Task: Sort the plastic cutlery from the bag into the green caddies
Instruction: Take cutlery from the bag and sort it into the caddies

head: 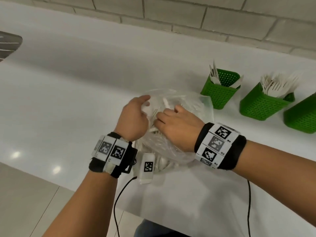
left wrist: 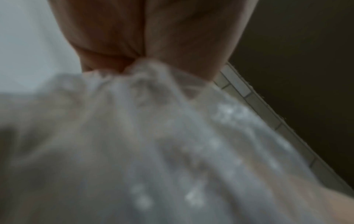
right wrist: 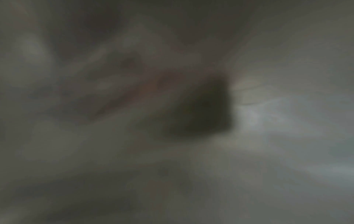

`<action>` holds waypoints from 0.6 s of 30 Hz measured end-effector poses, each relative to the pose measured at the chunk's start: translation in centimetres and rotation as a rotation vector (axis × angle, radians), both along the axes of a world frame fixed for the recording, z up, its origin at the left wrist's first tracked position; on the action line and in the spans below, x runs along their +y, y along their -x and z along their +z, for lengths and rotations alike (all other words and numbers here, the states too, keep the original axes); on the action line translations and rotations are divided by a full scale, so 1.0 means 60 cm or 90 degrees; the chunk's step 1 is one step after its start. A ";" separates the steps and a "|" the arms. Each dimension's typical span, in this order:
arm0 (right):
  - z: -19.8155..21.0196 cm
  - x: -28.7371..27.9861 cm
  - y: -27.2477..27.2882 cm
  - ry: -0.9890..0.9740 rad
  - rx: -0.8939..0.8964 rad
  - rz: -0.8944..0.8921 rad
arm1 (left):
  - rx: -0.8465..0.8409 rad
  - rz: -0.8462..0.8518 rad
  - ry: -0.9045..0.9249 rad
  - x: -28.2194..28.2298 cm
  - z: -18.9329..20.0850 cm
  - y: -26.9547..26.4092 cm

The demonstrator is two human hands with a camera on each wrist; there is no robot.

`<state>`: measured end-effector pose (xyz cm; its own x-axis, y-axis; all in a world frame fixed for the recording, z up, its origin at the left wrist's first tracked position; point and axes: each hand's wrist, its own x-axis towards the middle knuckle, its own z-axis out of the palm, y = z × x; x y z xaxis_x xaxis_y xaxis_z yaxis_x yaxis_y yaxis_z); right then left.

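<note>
A clear plastic bag (head: 193, 106) of white cutlery lies on the white counter (head: 85, 74). My left hand (head: 136, 115) grips the bag's bunched rim on its left side; the left wrist view shows the hand (left wrist: 153, 37) with plastic (left wrist: 153, 121) gathered in its fingers. My right hand (head: 171, 120) reaches into the bag's mouth, fingers curled round white cutlery pieces (head: 153, 129). To the right stand three green caddies: one with knives (head: 220, 94), one full of forks (head: 261, 106), and a third (head: 302, 117) cut off by the frame edge. The right wrist view is a dark blur.
A steel sink (head: 8, 45) sits at the far left. A tiled wall (head: 205, 14) backs the counter. Black cables (head: 119, 194) hang from both wrists over the counter's front edge. Bare counter stretches left of the bag.
</note>
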<state>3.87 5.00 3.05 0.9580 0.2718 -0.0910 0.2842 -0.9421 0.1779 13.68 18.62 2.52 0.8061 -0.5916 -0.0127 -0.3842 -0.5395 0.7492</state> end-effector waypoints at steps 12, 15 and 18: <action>0.042 -0.027 -0.055 -0.073 0.300 -0.125 | -0.127 -0.013 0.033 0.019 0.015 0.000; 0.029 -0.024 -0.060 0.003 0.357 -0.120 | -0.138 -0.038 0.035 0.006 0.020 0.007; 0.008 -0.016 -0.056 0.069 0.325 -0.111 | -0.167 -0.033 0.054 -0.002 0.027 0.009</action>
<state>7.25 4.06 3.51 0.8145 0.0764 -0.5752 0.2010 -0.9671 0.1561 13.12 18.53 4.13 0.7443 -0.6220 0.2430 -0.5958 -0.4541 0.6624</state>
